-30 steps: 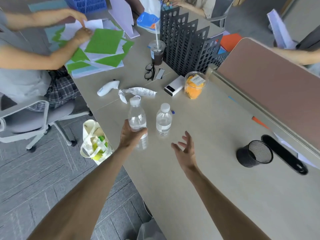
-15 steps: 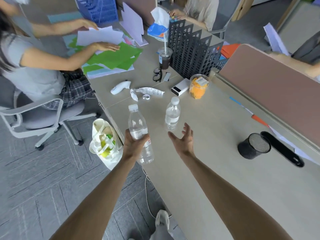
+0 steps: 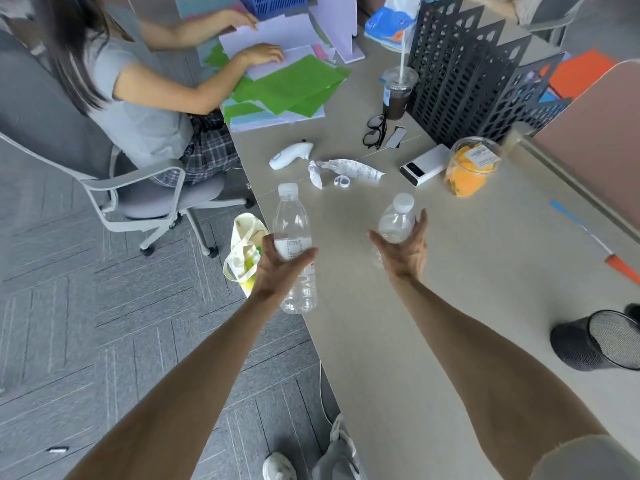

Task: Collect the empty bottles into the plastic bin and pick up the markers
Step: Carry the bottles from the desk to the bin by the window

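Note:
My left hand (image 3: 278,268) grips a tall clear plastic bottle (image 3: 292,230) with a white cap, held upright above the table's left edge. My right hand (image 3: 403,249) wraps around a shorter clear bottle (image 3: 396,220) with a white cap; thumb and fingers sit on either side of its body. Whether this bottle still rests on the table cannot be told. Blue and orange markers (image 3: 588,237) lie by the partition on the right. A blue plastic bin (image 3: 273,3) stands at the far end of the table.
A person sits at left sorting green paper (image 3: 291,88). On the table (image 3: 450,306) lie a crumpled receipt (image 3: 349,169), white thermometer (image 3: 291,155), power bank (image 3: 424,164), orange-filled cup (image 3: 471,168), glasses, iced drink and black file rack (image 3: 478,67). A black mesh cup (image 3: 595,341) stands right. A tote bag (image 3: 242,251) sits on the floor.
My right hand has moved forward and closed around the shorter bottle. My left hand has drawn the tall bottle back toward me, past the table's edge.

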`<state>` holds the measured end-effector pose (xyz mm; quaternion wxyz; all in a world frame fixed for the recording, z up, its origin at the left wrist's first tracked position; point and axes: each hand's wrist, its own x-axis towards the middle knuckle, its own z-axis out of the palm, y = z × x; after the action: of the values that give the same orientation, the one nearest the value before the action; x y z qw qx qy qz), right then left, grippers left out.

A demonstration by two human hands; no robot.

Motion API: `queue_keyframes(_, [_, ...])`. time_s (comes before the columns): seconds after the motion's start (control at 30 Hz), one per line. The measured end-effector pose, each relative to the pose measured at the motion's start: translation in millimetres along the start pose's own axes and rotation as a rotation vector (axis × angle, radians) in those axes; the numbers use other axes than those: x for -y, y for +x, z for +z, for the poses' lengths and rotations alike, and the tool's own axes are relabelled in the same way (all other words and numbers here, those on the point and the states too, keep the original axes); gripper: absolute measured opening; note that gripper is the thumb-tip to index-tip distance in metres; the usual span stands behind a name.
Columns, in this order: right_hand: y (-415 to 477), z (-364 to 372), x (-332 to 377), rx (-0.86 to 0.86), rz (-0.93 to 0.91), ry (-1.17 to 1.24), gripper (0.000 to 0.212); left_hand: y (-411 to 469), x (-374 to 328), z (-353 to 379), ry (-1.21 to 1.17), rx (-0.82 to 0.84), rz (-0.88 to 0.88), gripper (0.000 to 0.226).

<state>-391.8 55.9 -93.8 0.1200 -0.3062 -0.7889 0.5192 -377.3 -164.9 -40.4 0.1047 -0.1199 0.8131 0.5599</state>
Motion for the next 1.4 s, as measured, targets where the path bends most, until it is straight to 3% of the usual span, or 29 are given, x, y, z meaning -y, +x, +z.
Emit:
queue_keyframes(0.2, [-1.2, -10.8, 10.4, 0.037, -0.037, -0.041, 0.081, 3.9, -6.7, 8.7, 0.016, -0.025, -0.013, 0.076])
queue_keyframes(0.47, [-36.1, -45.9, 18.2, 0.063, 0.037, 0.139, 0.066, -4.3, -33.6, 29.6, 0.016, 0.048, 0.046, 0.079])
queue_keyframes(0.6, [-59.1, -71.0, 16.5, 0.047, 0.056, 0.208, 0.05, -14.6, -41.2, 45.1, -0.038, 0.1, 0.065, 0.061])
queue_keyframes(0.87, [-92.2, -115.2, 28.1, -0.009, 0.15, 0.292, 0.04, -39.9, -52.5, 64.8, -0.135, 0.265, 0.085, 0.061])
queue_keyframes(0.93, [-101.0, -122.6, 35.1, -0.045, 0.172, 0.312, 0.049, -46.5, -55.6, 68.9, -0.149, 0.331, 0.095, 0.053])
queue_keyframes(1.03, [-119.5, -132.6, 45.2, -0.133, 0.186, 0.329, 0.042, -55.8, -60.7, 70.1, -0.118, 0.433, 0.124, 0.046])
queue_keyframes(1.4, [-243.7, -155.7, 21.8, -0.585, 0.304, 0.449, 0.044, -115.0, -50.8, 81.3, 0.023, 0.927, 0.211, 0.045])
